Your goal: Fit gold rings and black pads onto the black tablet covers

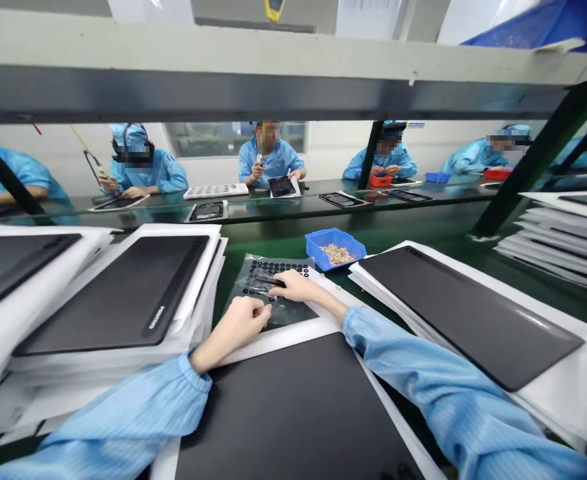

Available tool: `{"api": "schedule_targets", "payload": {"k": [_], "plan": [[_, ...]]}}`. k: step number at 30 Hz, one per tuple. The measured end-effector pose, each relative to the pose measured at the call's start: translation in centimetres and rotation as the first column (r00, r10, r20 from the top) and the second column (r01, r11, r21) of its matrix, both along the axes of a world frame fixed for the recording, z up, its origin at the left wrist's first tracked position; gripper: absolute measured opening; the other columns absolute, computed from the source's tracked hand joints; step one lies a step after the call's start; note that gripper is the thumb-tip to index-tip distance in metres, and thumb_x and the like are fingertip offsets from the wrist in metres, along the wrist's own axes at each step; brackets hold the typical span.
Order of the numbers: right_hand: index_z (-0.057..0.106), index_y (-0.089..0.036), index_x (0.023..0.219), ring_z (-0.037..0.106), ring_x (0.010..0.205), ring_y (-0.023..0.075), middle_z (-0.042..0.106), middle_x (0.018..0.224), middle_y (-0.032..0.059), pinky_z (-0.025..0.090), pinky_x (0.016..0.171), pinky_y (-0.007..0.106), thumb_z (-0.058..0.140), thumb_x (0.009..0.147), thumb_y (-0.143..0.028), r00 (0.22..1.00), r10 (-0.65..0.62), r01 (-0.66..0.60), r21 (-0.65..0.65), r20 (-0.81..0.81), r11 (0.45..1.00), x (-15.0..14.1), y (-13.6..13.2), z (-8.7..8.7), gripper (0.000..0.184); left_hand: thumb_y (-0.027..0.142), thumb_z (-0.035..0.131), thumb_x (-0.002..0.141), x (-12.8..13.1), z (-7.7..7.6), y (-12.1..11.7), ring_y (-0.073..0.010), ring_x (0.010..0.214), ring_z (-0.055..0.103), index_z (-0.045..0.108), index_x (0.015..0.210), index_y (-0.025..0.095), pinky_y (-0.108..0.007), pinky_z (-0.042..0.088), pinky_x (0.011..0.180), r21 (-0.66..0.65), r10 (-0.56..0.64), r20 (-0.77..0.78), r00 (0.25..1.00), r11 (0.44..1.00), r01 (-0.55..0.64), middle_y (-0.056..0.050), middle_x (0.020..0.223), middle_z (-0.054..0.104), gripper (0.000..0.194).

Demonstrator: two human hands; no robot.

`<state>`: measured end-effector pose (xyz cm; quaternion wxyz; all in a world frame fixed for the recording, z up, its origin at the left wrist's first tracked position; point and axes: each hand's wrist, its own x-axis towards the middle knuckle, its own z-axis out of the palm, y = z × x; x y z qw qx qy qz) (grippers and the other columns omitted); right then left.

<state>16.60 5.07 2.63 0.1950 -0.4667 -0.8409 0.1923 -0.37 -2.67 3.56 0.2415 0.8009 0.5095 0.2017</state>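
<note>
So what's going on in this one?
Over a dark plastic sheet of round black pads, the person's bare right hand holds what look like slim dark tweezers; the left hand touches the sheet. A blue plastic bin of tan small parts sits beyond, beside flat black panels on white trays.

pale blue striped sleeve (453,393), black-dotted sheet (268,268), blue bin (323,241), black panel (468,313)

You have a blue plastic bin (326,245) of small tan parts at centre, black tablets in white trays (113,293) stacked left and right, and co-workers in blue smocks (268,163) across the green surface (413,235).
</note>
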Motion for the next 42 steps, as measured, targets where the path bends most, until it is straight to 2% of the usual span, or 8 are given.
{"api": "schedule_targets", "payload": {"k": [3,6,9,14,17,27,33,42], "plan": [[0.063,-0.012,0.093,0.063,0.080,0.0145,0.065,0.090,0.0027,0.053,0.074,0.034,0.057,0.091,-0.032,0.999,-0.029,0.028,-0.030,-0.030,0.999,0.4,0.2,-0.4,0.021,0.042,0.052,0.092,-0.5,-0.4,1.1,-0.0097,0.047,0.049,0.056,0.057,0.015,-0.024,0.041,0.055,-0.242,0.052,0.014,0.999,0.969,-0.048,0.005,0.048,0.050,0.045],[0.063,-0.012,0.100,0.064,0.082,0.0154,0.066,0.094,0.0039,0.054,0.075,0.034,0.055,0.093,-0.034,0.993,-0.085,0.081,-0.048,-0.077,0.996,0.7,0.5,-0.6,0.023,0.051,0.051,0.092,-0.6,-0.6,1.6,-0.0092,0.047,0.054,0.060,0.066,0.013,-0.025,0.047,0.054,-0.479,0.127,0.088,0.988,0.875,-0.070,0.004,0.053,0.057,0.047],[0.062,-0.012,0.100,0.064,0.081,0.0154,0.066,0.094,0.0038,0.055,0.073,0.034,0.055,0.093,-0.034,0.983,-0.130,0.124,-0.053,-0.128,0.991,0.8,0.8,-0.9,0.025,0.057,0.052,0.089,-0.6,-0.6,1.6,-0.0134,0.059,0.065,0.063,0.078,0.010,-0.027,0.053,0.061,-0.615,0.224,0.248,0.943,0.788,-0.026,-0.004,0.065,0.067,0.050],[0.063,-0.012,0.095,0.063,0.075,0.0137,0.065,0.088,0.0022,0.054,0.070,0.032,0.055,0.093,-0.035,0.963,-0.160,0.161,-0.011,-0.216,0.987,0.5,0.7,-1.6,0.024,0.056,0.049,0.091,0.0,-0.9,2.3,-0.0183,0.095,0.067,0.059,0.104,0.010,-0.030,0.054,0.084,-0.589,0.336,0.574,0.747,0.803,0.091,-0.013,0.104,0.068,0.048],[0.062,-0.012,0.089,0.061,0.074,0.0137,0.063,0.082,0.0008,0.052,0.072,0.033,0.058,0.091,-0.034,0.947,-0.161,0.185,0.062,-0.278,0.981,0.1,0.2,-2.2,0.022,0.039,0.053,0.094,0.5,-1.4,3.2,-0.0182,0.096,0.065,0.059,0.105,0.010,-0.036,0.054,0.084,-0.585,0.377,0.619,0.689,0.806,0.085,-0.009,0.104,0.065,0.032],[0.060,-0.015,0.074,0.058,0.072,0.0145,0.063,0.073,0.0013,0.044,0.072,0.029,0.060,0.081,-0.017,0.918,-0.040,0.127,0.198,-0.394,0.972,0.3,-0.6,-3.1,0.007,0.034,0.056,0.093,1.1,-1.8,4.2,-0.0160,0.085,0.063,0.059,0.107,0.012,-0.034,0.055,0.074,-0.652,0.450,0.585,0.675,0.756,0.061,-0.006,0.101,0.063,0.026],[0.062,-0.013,0.084,0.063,0.076,0.0139,0.065,0.080,0.0007,0.052,0.074,0.033,0.060,0.089,-0.031,0.948,-0.019,0.084,0.192,-0.317,0.978,0.4,-0.4,-3.6,0.019,0.032,0.057,0.093,1.4,-2.5,5.0,-0.0162,0.085,0.063,0.058,0.110,0.013,-0.033,0.055,0.073,-0.650,0.452,0.594,0.665,0.757,0.066,-0.006,0.104,0.062,0.026],[0.063,-0.011,0.084,0.062,0.068,0.0125,0.063,0.078,-0.0009,0.053,0.064,0.028,0.058,0.091,-0.036,0.983,-0.048,0.073,0.144,-0.175,0.987,0.9,0.2,-4.0,0.026,0.032,0.058,0.092,1.4,-2.9,5.2,-0.0172,0.088,0.063,0.058,0.112,0.013,-0.035,0.055,0.076,-0.631,0.428,0.591,0.684,0.773,0.062,-0.007,0.106,0.062,0.027]]}}
